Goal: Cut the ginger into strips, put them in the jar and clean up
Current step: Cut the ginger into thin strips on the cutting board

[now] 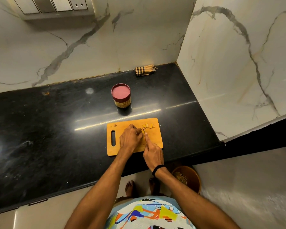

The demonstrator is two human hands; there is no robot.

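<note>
A wooden cutting board (153,139) lies on the black counter. My left hand (130,138) rests on the board with its fingers curled over a piece of ginger (143,131), which is mostly hidden. My right hand (153,153) grips a knife (145,135), index finger laid along its top, the blade down at the ginger beside my left fingertips. A few yellow cut ginger pieces (148,125) lie at the board's far edge. A jar (121,96) with a red lid on it stands behind the board.
A folded checked cloth (144,70) sits at the back against the marble wall. On the floor at the right stands a brown bin (187,178) holding scraps. The counter edge (196,158) runs just below the board. A small brown scrap (115,125) lies on the board's far left corner.
</note>
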